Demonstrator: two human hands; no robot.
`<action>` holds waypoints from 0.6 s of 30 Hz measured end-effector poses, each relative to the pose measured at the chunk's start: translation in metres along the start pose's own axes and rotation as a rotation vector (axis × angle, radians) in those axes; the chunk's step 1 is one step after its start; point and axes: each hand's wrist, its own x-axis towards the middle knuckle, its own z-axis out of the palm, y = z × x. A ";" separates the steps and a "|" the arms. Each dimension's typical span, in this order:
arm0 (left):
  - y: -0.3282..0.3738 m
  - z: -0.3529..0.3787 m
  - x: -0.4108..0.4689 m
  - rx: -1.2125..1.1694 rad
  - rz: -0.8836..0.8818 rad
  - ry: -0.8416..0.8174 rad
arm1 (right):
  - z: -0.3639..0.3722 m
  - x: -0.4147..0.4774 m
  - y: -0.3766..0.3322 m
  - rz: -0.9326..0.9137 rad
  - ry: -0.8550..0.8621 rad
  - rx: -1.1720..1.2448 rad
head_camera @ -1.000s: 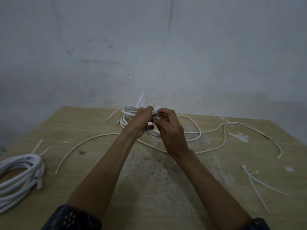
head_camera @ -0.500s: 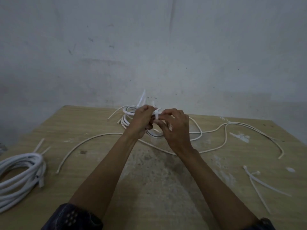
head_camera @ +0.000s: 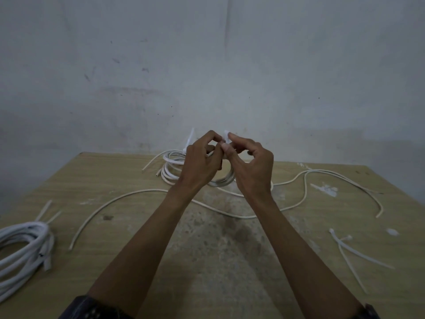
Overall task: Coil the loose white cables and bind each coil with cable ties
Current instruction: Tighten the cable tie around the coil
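Cable coil (head_camera: 174, 166) on the wooden table (head_camera: 207, 272), several white loops, near side hidden behind both hands. Left hand (head_camera: 200, 164) just in front of the coil, fingers curled, thumb and forefinger bent into a ring with tips closing on a white cable tie (head_camera: 226, 138). Right hand (head_camera: 253, 169) beside it, thumb and forefinger pinching the same tie at its upper end, remaining fingers loosely curled and spread apart. Tie end poking up between the two sets of fingertips, above the coil's near edge; lower run of the tie hidden, so no telling how it wraps the loops. Second tie tail (head_camera: 189, 140) sticking upward from the coil's far left side. Cannot tell whether the coil rests flat or hangs partly lifted.

Loose cable (head_camera: 115, 201) curving across the table nearer than the coil, passing under both forearms and on to the right of the coil. Bound coil (head_camera: 23, 245) well to the left of the cable coil and nearer, tie tails sticking out. Spare cable ties (head_camera: 351, 252) well to the right of the coil and nearer.

Compared with half a second ago: both hands higher, fingertips lifted above the coil rather than held low against it; right hand more open, fingers fanned; tie end drawn up higher.
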 end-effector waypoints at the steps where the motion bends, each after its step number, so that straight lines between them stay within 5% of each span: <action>1: 0.000 0.000 0.000 0.007 0.005 0.001 | 0.001 -0.001 0.000 -0.024 0.012 -0.013; 18: 0.000 -0.006 0.002 0.117 0.087 -0.018 | 0.007 -0.011 0.003 -0.128 0.107 -0.063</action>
